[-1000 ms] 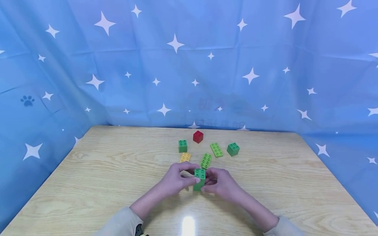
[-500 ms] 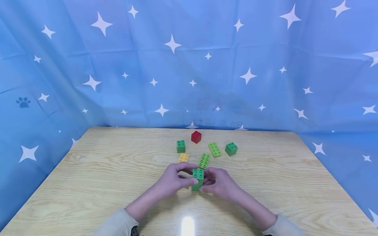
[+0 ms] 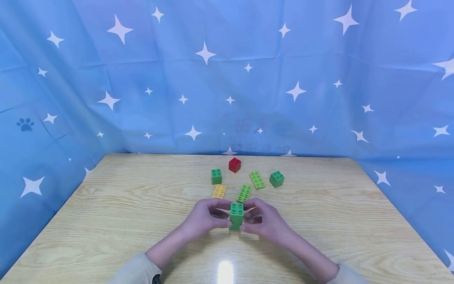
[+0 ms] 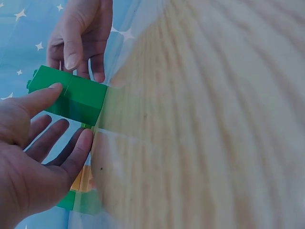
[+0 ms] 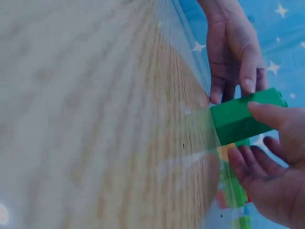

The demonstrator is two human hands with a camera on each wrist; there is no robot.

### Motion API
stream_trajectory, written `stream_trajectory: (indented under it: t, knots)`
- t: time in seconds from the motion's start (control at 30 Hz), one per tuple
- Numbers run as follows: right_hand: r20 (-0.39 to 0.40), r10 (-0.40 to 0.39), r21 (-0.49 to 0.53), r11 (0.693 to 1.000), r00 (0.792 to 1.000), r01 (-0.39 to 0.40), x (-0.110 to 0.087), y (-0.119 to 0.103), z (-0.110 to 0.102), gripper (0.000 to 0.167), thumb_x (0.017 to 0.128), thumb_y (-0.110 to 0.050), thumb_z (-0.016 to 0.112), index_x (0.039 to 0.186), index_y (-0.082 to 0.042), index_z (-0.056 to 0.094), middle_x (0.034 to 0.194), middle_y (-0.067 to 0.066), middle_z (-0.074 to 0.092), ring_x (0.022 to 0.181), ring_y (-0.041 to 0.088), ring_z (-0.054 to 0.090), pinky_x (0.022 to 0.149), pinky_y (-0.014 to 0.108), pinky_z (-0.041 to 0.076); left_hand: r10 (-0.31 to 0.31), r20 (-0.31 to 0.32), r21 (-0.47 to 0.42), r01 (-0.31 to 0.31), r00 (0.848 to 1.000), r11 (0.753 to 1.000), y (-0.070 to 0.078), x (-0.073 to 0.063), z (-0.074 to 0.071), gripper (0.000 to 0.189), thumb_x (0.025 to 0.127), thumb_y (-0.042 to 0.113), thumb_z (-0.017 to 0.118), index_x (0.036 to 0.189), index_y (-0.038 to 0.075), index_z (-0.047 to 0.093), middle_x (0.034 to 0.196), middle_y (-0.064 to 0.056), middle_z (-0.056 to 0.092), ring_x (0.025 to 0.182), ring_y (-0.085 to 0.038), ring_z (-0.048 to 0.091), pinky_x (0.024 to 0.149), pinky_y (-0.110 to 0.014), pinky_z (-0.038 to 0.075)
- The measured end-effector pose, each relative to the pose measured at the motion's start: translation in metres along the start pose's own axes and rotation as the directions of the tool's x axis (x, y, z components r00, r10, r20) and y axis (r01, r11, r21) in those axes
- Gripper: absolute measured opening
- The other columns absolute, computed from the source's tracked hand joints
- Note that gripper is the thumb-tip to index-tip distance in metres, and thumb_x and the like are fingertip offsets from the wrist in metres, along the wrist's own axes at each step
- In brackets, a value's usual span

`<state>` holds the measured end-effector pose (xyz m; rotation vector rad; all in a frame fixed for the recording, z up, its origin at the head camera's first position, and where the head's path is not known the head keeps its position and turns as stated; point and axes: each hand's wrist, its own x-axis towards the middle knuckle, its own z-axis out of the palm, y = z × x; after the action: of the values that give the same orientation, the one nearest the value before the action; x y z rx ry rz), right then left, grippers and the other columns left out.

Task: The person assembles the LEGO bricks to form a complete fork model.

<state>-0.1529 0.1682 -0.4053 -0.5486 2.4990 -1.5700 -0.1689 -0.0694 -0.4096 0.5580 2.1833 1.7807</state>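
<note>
Two green toy building bricks, one on top of the other, form a stack (image 3: 236, 220) on the table, studs up. My left hand (image 3: 205, 219) is at its left side, thumb tip by the front left edge and index fingertip by the back corner. My right hand (image 3: 268, 223) mirrors it, thumb tip at the lower right edge. Wrist views show the seam between the green bricks (image 4: 71, 98) and each thumb over a face, with the other visible fingers loosely spread, apart from the stack. Contact behind the stack is hidden.
Beyond the hands lie a yellow plate brick (image 3: 219, 191), two lime plate bricks, the nearer (image 3: 244, 193) and the farther (image 3: 257, 180), two green bricks, left (image 3: 216, 176) and right (image 3: 276, 179), and a red brick (image 3: 235, 165). A starry blue curtain (image 3: 227, 79) hangs behind the table (image 3: 142, 189).
My left thumb has slipped leftward off the front of the upper green brick to its left edge. The right hand stays nearly in place. The view has shifted slightly.
</note>
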Motion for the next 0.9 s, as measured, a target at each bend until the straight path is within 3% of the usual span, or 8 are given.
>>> stream_trajectory:
  t: [0.2,0.33,0.53,0.7,0.9]
  knots:
    - [0.004,-0.044,0.071,0.997,0.999,0.043,0.000,-0.001,0.005,0.043,0.087,-0.005,0.081,0.126,0.001,0.062,0.117,0.013,0.069,0.102,0.029,0.067,0.088,0.029,0.057,0.016,-0.005,-0.004,-0.016,1.000,1.000,-0.001,-0.004,-0.002,0.040,0.084,0.003,0.083,0.123,0.003,0.073,0.117,-0.012,0.073,0.102,-0.026,0.072,0.086,-0.032,0.059]
    - [0.008,-0.071,0.082,0.994,0.997,0.070,0.003,-0.002,0.010,0.037,0.089,-0.003,0.078,0.123,0.000,0.063,0.112,0.011,0.071,0.102,0.029,0.068,0.087,0.028,0.057,0.030,-0.005,-0.019,-0.030,1.000,0.999,-0.003,-0.006,-0.005,0.038,0.085,0.001,0.082,0.122,0.001,0.073,0.116,-0.013,0.074,0.103,-0.027,0.072,0.086,-0.030,0.058]
    - [0.015,-0.080,0.067,0.995,0.997,0.078,0.015,-0.010,0.020,0.036,0.090,-0.002,0.077,0.123,0.000,0.063,0.112,0.010,0.070,0.103,0.027,0.067,0.089,0.030,0.057,0.020,-0.054,0.021,-0.019,0.998,1.000,-0.003,-0.011,-0.018,0.037,0.085,0.004,0.082,0.121,0.003,0.074,0.114,-0.011,0.074,0.106,-0.027,0.070,0.086,-0.030,0.059]
    - [0.021,-0.084,0.065,0.994,0.996,0.082,0.031,-0.021,0.032,0.036,0.091,-0.003,0.076,0.124,-0.001,0.063,0.114,0.009,0.070,0.103,0.026,0.067,0.091,0.033,0.057,0.022,-0.092,0.019,-0.020,0.996,1.000,-0.003,-0.016,-0.035,0.038,0.086,0.005,0.081,0.123,0.003,0.073,0.117,-0.012,0.073,0.107,-0.028,0.069,0.086,-0.033,0.059]
    - [0.021,-0.094,0.029,0.995,0.995,0.093,0.059,-0.039,0.065,0.033,0.090,-0.003,0.077,0.121,-0.004,0.065,0.111,0.005,0.071,0.099,0.020,0.068,0.089,0.033,0.058,0.012,-0.154,0.033,-0.007,0.988,0.999,-0.003,-0.035,-0.072,0.041,0.087,0.005,0.079,0.127,0.000,0.069,0.120,-0.015,0.072,0.110,-0.033,0.068,0.087,-0.033,0.058]
